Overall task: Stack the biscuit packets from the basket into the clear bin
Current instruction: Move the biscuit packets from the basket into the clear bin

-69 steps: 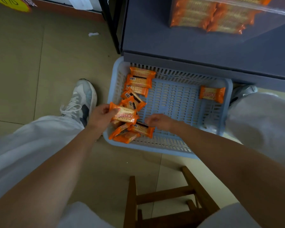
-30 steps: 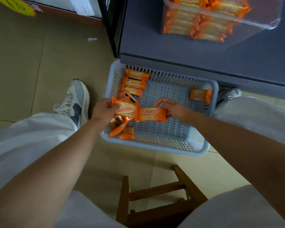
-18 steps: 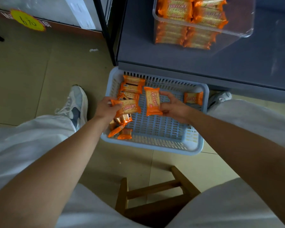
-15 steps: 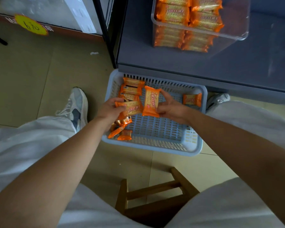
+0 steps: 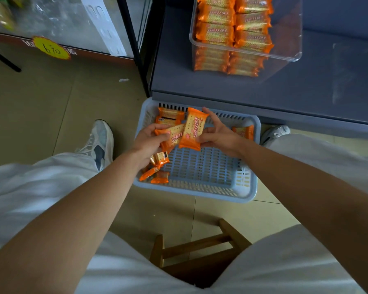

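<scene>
Since a couple of seconds back, the right hand has come up off the basket floor with a biscuit packet and swung it against the second packet, the one the left hand was already holding. Now the two overlap above the far-left part of the basket. The right one stands nearly on end and the left one is angled underneath it.

Progress-wise, the clear bin up on the grey desk already has stacked packets in two columns filling its left side, and the right side looks free. Still in the basket are a few far-corner packets, a small near-corner heap and one loner by the right wall. I'd guess we're well past halfway, though the hands may be hiding some.

The right hand's fingers pinch its packet by the long edges, spread only as wide as the packet. The left hand's fingers are curled round the other one with the thumb on top. Neither hand is anywhere near the bin yet, so this pair hasn't been stacked.
</scene>
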A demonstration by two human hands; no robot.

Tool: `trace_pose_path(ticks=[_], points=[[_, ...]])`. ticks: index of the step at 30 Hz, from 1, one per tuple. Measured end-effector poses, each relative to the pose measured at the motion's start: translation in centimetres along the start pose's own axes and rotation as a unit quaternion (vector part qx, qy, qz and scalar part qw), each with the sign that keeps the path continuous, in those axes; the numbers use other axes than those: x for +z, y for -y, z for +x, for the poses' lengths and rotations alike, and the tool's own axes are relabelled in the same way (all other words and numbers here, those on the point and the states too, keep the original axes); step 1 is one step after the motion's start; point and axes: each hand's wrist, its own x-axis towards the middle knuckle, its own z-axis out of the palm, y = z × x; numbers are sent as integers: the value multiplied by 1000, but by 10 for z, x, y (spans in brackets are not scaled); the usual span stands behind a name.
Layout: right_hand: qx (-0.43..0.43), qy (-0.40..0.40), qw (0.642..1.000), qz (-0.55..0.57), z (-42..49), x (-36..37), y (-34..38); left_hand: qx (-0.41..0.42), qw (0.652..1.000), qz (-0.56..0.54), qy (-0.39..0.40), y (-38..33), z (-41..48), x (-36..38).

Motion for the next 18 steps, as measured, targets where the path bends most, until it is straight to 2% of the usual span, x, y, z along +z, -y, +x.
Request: trace_pose_path(ticks=[6,8,18], points=[[-11,-54,994,91,-5,-5,8,-14,998,-68,1,-9,-2,2],[-5,-64,994,89,-3,-5,7,-19,997,-78,1,-11,-4,4],[-3,-20,995,94,-4,8,18,-3,998,-60,19,-23,-12,30]])
